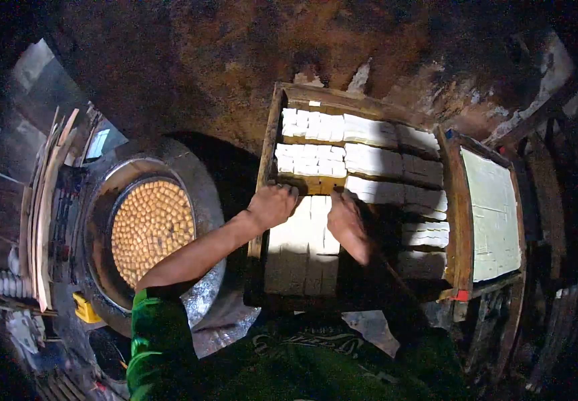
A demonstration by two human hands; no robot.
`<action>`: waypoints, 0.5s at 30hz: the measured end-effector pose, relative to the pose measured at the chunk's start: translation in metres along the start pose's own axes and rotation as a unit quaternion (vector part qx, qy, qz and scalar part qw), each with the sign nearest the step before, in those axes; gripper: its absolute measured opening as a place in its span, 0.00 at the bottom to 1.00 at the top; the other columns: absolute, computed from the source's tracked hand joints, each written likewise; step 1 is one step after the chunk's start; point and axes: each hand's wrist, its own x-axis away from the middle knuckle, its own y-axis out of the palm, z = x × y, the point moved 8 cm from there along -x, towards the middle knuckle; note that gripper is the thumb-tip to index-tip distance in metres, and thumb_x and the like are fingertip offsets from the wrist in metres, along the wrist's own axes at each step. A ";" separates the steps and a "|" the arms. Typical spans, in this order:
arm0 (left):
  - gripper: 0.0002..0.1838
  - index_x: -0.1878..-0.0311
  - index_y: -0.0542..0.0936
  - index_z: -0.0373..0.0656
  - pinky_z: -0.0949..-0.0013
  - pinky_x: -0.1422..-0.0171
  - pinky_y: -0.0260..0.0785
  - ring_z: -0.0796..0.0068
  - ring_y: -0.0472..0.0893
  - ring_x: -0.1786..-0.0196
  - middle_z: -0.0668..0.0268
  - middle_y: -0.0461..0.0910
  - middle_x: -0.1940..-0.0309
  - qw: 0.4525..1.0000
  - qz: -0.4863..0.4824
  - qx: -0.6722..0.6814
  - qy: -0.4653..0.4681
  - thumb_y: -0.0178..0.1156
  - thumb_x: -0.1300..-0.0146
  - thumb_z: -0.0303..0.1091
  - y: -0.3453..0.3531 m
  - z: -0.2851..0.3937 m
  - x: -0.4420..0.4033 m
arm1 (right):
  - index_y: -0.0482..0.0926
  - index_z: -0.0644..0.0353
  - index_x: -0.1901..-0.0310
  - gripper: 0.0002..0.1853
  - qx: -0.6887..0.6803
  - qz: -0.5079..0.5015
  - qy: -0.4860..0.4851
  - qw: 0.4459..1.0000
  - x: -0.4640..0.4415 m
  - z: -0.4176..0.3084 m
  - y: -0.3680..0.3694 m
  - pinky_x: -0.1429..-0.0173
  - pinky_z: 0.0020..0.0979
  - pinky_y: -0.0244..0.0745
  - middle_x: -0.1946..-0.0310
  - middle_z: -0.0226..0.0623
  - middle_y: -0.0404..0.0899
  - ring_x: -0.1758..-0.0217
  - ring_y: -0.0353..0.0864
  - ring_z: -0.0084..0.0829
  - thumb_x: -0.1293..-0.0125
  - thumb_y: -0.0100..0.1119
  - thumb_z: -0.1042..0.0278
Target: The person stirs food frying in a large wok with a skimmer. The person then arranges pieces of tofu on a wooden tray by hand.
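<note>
A wooden tray [270, 147] holds rows of soft white blocks that look like tofu [312, 159], cut into small pieces at the back left. Nearest me lies a longer white tofu slab [302, 247] with a lengthwise cut line. My left hand [274, 204] is closed, its fingers curled at the slab's far left end. At the far right end, my right hand [345, 217] is also closed, fingers bent downward. Between both hands shows a yellowish wooden strip [317, 184]; whether they hold it or it is the tray's floor cannot be told. Shadow covers the tray's near right part.
On the left stands a large round pan [95, 267] full of golden-brown pieces [154, 230]. A second wooden frame [463, 220] with an uncut white sheet [493, 214] adjoins the tray on the right. Wooden planks [48, 207] lean at far left, near a yellow object [86, 308].
</note>
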 end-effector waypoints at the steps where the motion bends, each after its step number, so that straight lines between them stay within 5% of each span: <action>1: 0.15 0.56 0.81 0.41 0.58 0.60 0.76 0.62 0.83 0.66 0.59 0.83 0.63 1.000 0.004 0.001 0.000 0.52 0.39 0.39 -0.001 0.001 0.000 | 0.71 0.71 0.46 0.22 0.005 -0.004 -0.040 0.999 -0.001 -0.004 0.003 0.45 0.50 0.70 0.56 0.61 0.75 0.49 0.73 0.59 0.45 0.52 0.79; 2: 0.15 0.56 0.81 0.42 0.58 0.61 0.76 0.63 0.83 0.67 0.59 0.83 0.64 1.000 0.026 -0.003 0.010 0.52 0.39 0.38 -0.005 0.002 0.001 | 0.72 0.69 0.48 0.21 -0.012 -0.065 0.011 0.998 -0.008 0.018 0.032 0.47 0.51 0.70 0.57 0.59 0.76 0.51 0.74 0.58 0.47 0.53 0.80; 5: 0.14 0.55 0.80 0.44 0.59 0.60 0.76 0.63 0.83 0.67 0.60 0.82 0.65 0.997 0.071 -0.003 0.028 0.52 0.39 0.38 0.002 -0.001 0.006 | 0.73 0.67 0.48 0.22 -0.068 -0.008 -0.045 0.997 -0.012 0.036 0.036 0.50 0.51 0.70 0.59 0.57 0.76 0.53 0.74 0.59 0.48 0.53 0.81; 7: 0.14 0.55 0.80 0.44 0.58 0.60 0.76 0.63 0.83 0.67 0.61 0.82 0.66 0.995 0.093 0.004 0.036 0.52 0.39 0.38 0.012 -0.002 0.006 | 0.73 0.65 0.47 0.23 0.184 0.083 -0.255 0.946 0.008 -0.015 -0.001 0.51 0.48 0.70 0.57 0.53 0.76 0.52 0.74 0.55 0.48 0.53 0.82; 10: 0.15 0.53 0.79 0.44 0.58 0.59 0.76 0.64 0.83 0.66 0.60 0.82 0.65 0.991 0.117 0.000 0.058 0.52 0.39 0.38 0.005 0.005 0.011 | 0.73 0.65 0.47 0.23 0.102 0.081 -0.205 0.970 -0.004 -0.026 -0.002 0.49 0.44 0.70 0.57 0.50 0.75 0.49 0.72 0.51 0.48 0.52 0.82; 12: 0.15 0.52 0.79 0.43 0.57 0.57 0.76 0.63 0.83 0.66 0.59 0.82 0.65 0.999 0.030 -0.033 0.027 0.51 0.38 0.38 -0.011 0.017 0.008 | 0.74 0.72 0.49 0.21 0.128 -0.002 -0.206 0.970 -0.008 -0.024 0.027 0.41 0.44 0.68 0.50 0.56 0.73 0.46 0.71 0.52 0.44 0.49 0.72; 15: 0.16 0.53 0.78 0.36 0.55 0.52 0.76 0.60 0.83 0.61 0.54 0.81 0.62 0.999 -0.021 0.039 -0.024 0.49 0.37 0.37 0.016 0.012 0.003 | 0.74 0.69 0.50 0.20 0.161 0.068 -0.234 0.956 -0.003 -0.025 0.034 0.46 0.42 0.69 0.58 0.49 0.75 0.49 0.73 0.48 0.48 0.52 0.80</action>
